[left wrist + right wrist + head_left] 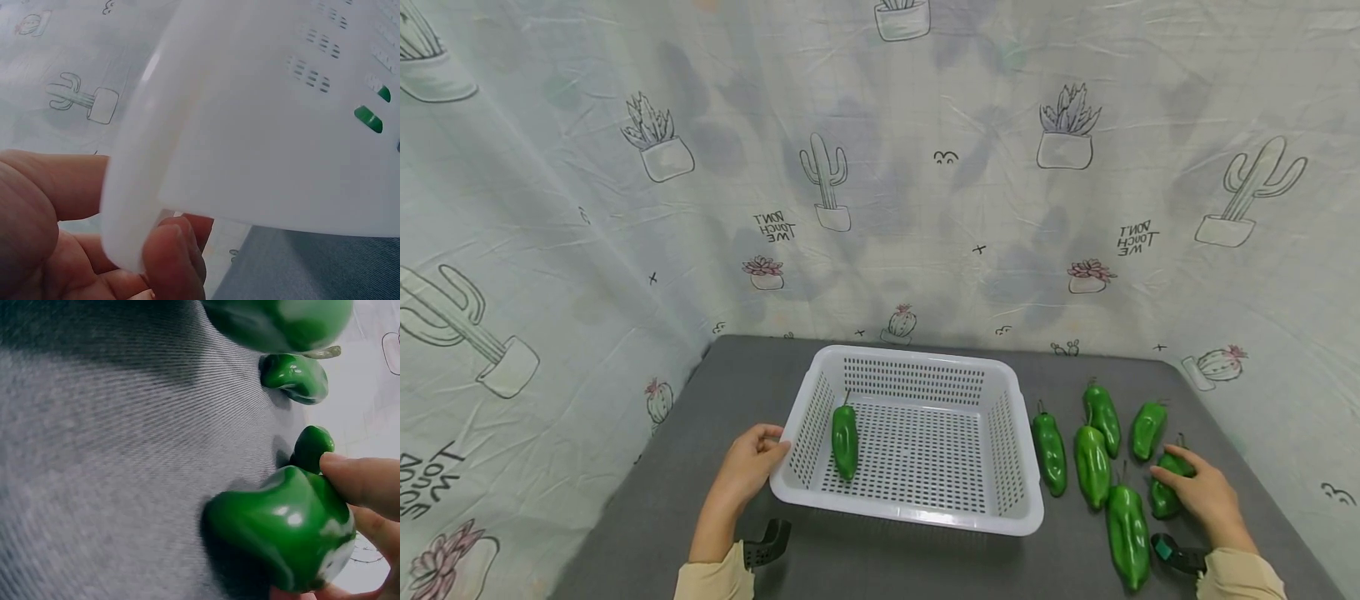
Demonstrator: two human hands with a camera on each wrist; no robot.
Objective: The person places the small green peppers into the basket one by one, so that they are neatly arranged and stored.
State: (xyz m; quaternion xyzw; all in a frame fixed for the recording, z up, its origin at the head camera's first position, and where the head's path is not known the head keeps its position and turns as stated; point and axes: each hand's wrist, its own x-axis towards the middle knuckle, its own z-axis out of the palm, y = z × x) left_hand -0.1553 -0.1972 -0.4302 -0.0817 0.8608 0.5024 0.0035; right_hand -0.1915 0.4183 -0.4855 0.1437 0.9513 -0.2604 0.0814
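My left hand (751, 461) grips the left rim of a white perforated plastic basket (906, 510). In the left wrist view its fingers (172, 256) curl round the rim's edge. Inside the basket, towards the left, lies one long green pepper (845, 443). Over at the right, my right hand (1210, 496) holds another green pepper (1165, 493) between thumb and fingers. The right wrist view shows that pepper (294, 531) close to the grey surface; whether it still touches the surface I cannot tell.
Several more green peppers lie between the basket and my right hand, among them one beside the basket wall (1050, 454), a front one (1127, 537) and a back right one (1148, 429). The grey table (752, 367) meets a patterned curtain (925, 208) behind.
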